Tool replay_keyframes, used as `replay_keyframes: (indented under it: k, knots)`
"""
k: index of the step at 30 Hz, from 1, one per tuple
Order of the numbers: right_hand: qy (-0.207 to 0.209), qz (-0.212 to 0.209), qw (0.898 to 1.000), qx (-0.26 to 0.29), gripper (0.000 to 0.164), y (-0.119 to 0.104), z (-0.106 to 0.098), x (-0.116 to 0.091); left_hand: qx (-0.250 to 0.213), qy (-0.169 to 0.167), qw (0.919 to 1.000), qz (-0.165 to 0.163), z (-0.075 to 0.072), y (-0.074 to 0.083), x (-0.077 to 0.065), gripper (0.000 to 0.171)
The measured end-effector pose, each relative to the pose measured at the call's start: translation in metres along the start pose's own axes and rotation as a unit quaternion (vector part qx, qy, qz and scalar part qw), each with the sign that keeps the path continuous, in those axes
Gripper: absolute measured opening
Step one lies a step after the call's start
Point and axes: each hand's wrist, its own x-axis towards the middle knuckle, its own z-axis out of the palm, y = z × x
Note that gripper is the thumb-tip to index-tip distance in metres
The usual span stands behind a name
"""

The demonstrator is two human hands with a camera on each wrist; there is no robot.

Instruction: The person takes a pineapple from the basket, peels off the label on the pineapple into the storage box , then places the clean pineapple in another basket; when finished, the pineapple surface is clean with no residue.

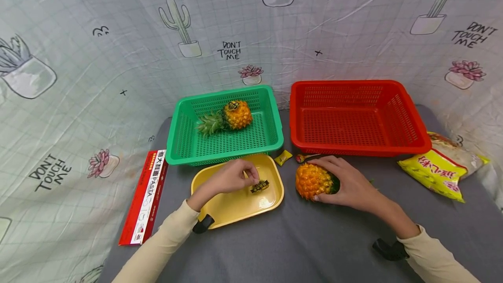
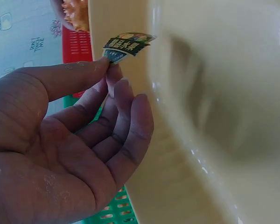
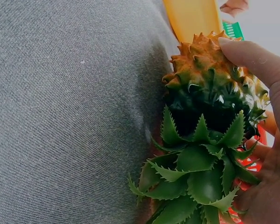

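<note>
Between thumb and index finger, my left hand point(image 1: 235, 176) pinches a small black-and-gold sticker point(image 2: 127, 45) by its edge. That hand is over the yellow tray point(image 1: 220, 215), and the sticker hangs above the tray's floor. My right hand point(image 1: 351, 184) grips a pineapple point(image 1: 312, 180) lying on the grey table, thumb on one side and fingers on the other. In the right wrist view its green leafy crown point(image 3: 196, 175) points toward the wrist. Another pineapple point(image 1: 239, 115), bearing a similar sticker, lies in the green basket point(image 1: 171, 143).
A red basket point(image 1: 361, 148) stands at the back right. Beside it lies a yellow-and-pink food bag point(image 1: 436, 171). A small yellow packet point(image 1: 283, 157) and a small spoon point(image 1: 301, 158) lie before the baskets. The red-and-white pasta box point(image 1: 143, 200) is at the left table edge.
</note>
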Motion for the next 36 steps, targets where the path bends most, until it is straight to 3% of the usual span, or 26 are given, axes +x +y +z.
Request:
replay_keyframes:
  k: [9, 14, 23, 31, 36]
  knots:
    - [0.002, -0.002, 1.0, 0.003, 0.086, -0.002, -0.001, 0.001, 0.041, -0.002, 0.9991, -0.011, 0.002, -0.007, 0.005, 0.006]
    - [0.005, -0.002, 1.0, -0.001, 0.085, -0.002, -0.002, 0.002, 0.055, 0.004, 0.9979, -0.036, 0.003, -0.011, 0.008, 0.004]
    - [0.0, -0.007, 1.0, -0.014, 0.087, -0.003, -0.001, 0.003, 0.12, 0.012, 0.9906, -0.064, 0.006, -0.009, 0.005, 0.006]
    - [-0.006, -0.023, 0.999, -0.024, 0.088, -0.003, -0.002, 0.001, 0.122, 0.014, 0.9913, -0.048, 0.002, -0.004, -0.001, 0.015]
    - [-0.016, -0.046, 0.998, -0.049, 0.089, -0.004, -0.006, 0.0, 0.089, 0.024, 0.9956, -0.012, -0.002, 0.004, -0.009, 0.022]
